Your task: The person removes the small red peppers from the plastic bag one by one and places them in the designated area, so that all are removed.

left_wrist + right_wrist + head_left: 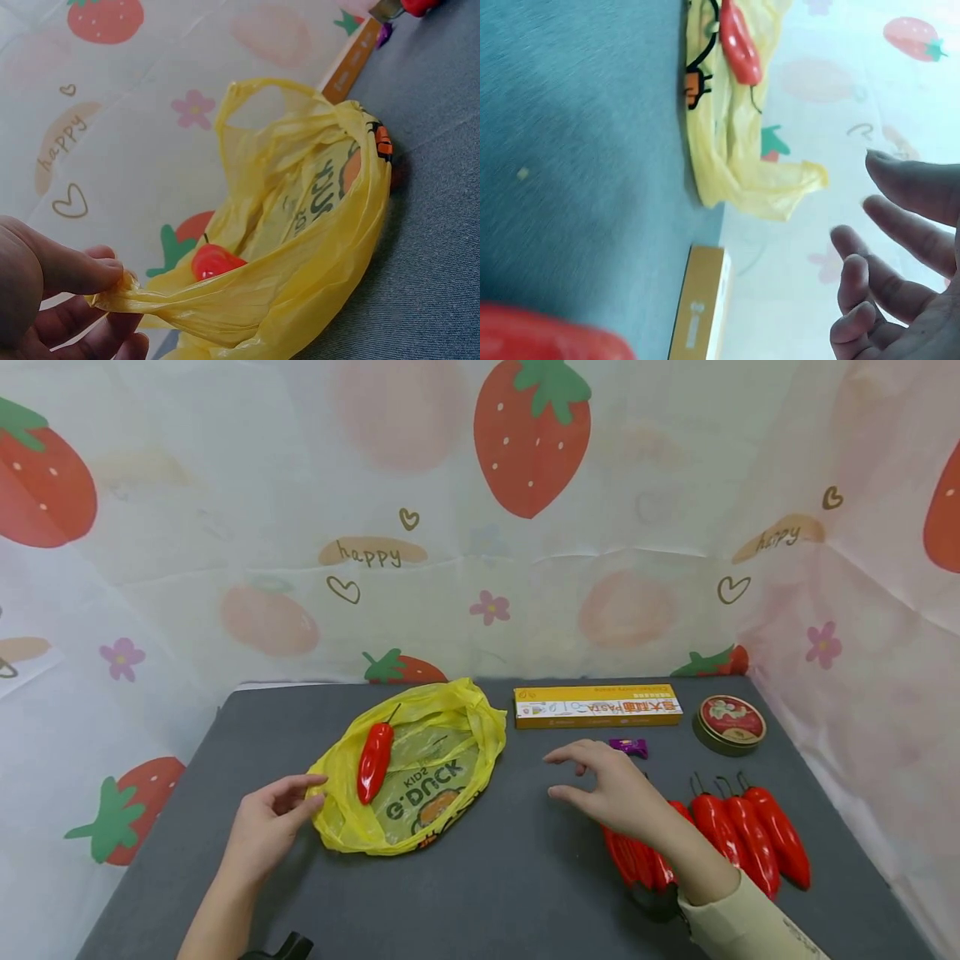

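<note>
A yellow plastic bag (341,814) lies spread on the table, its mouth facing up, with one red chili pepper (375,762) inside it. My left hand (268,822) pinches the bag's left rim between thumb and fingers; the left wrist view shows the gathered plastic (124,296) in that grip. Over the table to the right of the bag, my right hand (611,785) is raised with fingers parted and nothing between them. Several red chili peppers (765,827) lie in a group under and beside the right forearm, which partly hides them.
A yellow pasta box (598,707) lies at the back edge of the table. Right of it stands a round tin (729,725) with a red lid. A small purple-wrapped candy (628,747) sits near the right hand. A strawberry-print cloth (465,527) hangs behind the table.
</note>
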Motion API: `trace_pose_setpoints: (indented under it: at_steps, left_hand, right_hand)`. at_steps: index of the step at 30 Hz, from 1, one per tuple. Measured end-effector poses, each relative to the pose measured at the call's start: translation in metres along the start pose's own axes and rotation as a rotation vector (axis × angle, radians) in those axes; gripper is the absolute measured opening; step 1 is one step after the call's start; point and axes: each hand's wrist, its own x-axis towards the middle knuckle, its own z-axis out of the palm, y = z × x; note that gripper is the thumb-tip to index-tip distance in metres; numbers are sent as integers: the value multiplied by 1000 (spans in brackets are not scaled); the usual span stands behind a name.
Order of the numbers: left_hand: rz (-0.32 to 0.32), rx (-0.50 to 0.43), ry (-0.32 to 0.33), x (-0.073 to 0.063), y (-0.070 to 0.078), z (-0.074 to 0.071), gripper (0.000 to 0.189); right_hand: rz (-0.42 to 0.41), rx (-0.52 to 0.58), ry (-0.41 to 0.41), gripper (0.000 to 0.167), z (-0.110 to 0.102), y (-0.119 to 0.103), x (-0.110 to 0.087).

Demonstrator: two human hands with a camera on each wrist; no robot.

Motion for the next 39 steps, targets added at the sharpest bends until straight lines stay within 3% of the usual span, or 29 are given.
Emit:
trace_pose_setpoints:
  at_steps: [13,23,32,39]
  left_hand:
    - [-7,16,1,1,0,4,35]
    - [-31,4,-10,1,0,2,38]
    - [0,24,-3,2,2,1,37]
    - [-2,16,-2,3,3,3,35]
  right_hand:
    - [-29,182,-32,44,20,-24,42]
    - [-75,264,-143,47,42,-45,75]
    - [-30,310,-248,55,75,-56,108]
    - [45,353,-293,55,88,-72,134]
